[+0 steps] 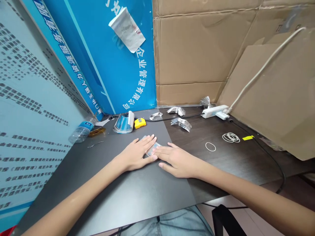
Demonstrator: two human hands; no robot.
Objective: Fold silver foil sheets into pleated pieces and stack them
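A small pale, bluish flat piece (150, 150), perhaps plastic film or a card, lies on the dark grey mat (137, 193). My left hand (137, 152) rests flat over its left part, fingers stretched out. From the right, my right hand (176, 159) touches it with its fingertips, fingers extended and thumb apart. The two hands nearly meet over the piece and hide much of it. Just beyond them are a yellow tape measure (140, 123) and a curled stack of blue-and-white sheets (123, 122).
Folded silver foil bundles (181, 124) lie behind the hands. A white power strip (215, 111) sits at the back right. White rings (230, 137) and a yellow tag (247, 138) lie at right. A plastic bottle (83, 130) lies at left. Cardboard (192, 49) and printed boards wall the desk.
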